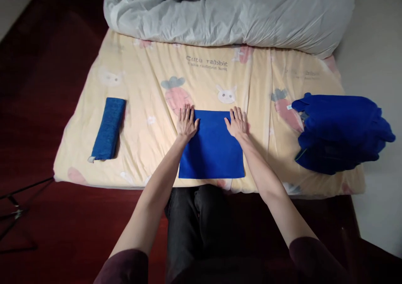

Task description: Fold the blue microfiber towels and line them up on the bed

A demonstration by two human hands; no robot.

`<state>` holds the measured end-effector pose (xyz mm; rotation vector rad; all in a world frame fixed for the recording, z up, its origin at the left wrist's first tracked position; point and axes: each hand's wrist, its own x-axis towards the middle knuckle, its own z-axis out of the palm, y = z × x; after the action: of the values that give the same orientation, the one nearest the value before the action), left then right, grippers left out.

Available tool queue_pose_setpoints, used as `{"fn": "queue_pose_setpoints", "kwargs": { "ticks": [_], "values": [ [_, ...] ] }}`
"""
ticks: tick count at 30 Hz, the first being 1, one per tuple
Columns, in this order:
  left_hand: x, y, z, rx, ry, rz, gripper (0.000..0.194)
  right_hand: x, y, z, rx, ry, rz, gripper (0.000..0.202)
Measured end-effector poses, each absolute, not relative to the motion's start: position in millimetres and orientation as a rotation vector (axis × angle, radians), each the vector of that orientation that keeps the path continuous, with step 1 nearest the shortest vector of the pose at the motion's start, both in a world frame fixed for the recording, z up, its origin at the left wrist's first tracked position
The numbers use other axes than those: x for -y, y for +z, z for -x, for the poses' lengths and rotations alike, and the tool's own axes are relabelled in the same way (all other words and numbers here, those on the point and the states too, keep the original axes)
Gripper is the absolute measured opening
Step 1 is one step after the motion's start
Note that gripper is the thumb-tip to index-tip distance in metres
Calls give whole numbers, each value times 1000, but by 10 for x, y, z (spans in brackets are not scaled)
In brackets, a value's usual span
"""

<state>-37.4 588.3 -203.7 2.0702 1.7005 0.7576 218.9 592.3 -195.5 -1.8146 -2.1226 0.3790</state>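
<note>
A flat blue cloth (212, 148), roughly square, lies spread on the bed in front of me. My left hand (187, 122) rests palm down on its far left corner, fingers stretched out. On the far right corner lies my right hand (237, 122), also flat with the fingers apart. Neither hand grips anything. To the right is a loose pile of blue cloths (342, 133) with a small white tag at its left side. Off to the left sits a narrow folded blue towel (109, 129), its lower end showing a pale label.
The bed (144, 87) has a cream sheet printed with rabbits and carrots. A rolled grey quilt (226, 18) lies across its far side. A white wall (377, 58) borders the right. Thin black tripod legs (19, 213) stand at lower left on the dark red floor (78, 229).
</note>
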Motion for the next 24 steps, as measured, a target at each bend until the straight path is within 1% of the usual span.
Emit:
{"fn": "queue_pose_setpoints", "kwargs": {
  "ticks": [2, 5, 7, 10, 12, 15, 18, 20, 24],
  "values": [
    [-5674, -1983, 189, -1588, 741, -2165, 75, -5682, -1898, -1988, 2174, 363, 1756, 66],
    [-5238, -2015, 129, -1473, 654, -2221, 69, -5197, -1885, -1897, 2359, 464, 1591, 64],
    [-4985, -2068, 288, -1579, 640, -2153, 68, -4986, -1909, -2049, 2327, 480, 1639, 62],
    [-4742, -2067, 527, -1859, 673, -1984, 69, -4924, -1931, -2291, 2189, 425, 1778, 61],
    [-4637, -2004, 470, -1949, 677, -1952, 69, -4927, -1913, -2249, 2158, 392, 1828, 61],
    [-4467, -1913, 78, -1816, 617, -2096, 67, -4756, -1858, -1900, 2173, 358, 1842, 60],
    [-4258, -1925, -184, -1617, 541, -2189, 65, -4384, -1862, -1689, 2295, 444, 1702, 60],
    [-4134, -1979, -77, -1615, 541, -2185, 65, -4149, -1900, -1821, 2308, 464, 1691, 61],
    [-3964, -2047, 510, -1719, 574, -2155, 66, -3923, -1940, -2419, 2185, 365, 1862, 63]
  ]
}}
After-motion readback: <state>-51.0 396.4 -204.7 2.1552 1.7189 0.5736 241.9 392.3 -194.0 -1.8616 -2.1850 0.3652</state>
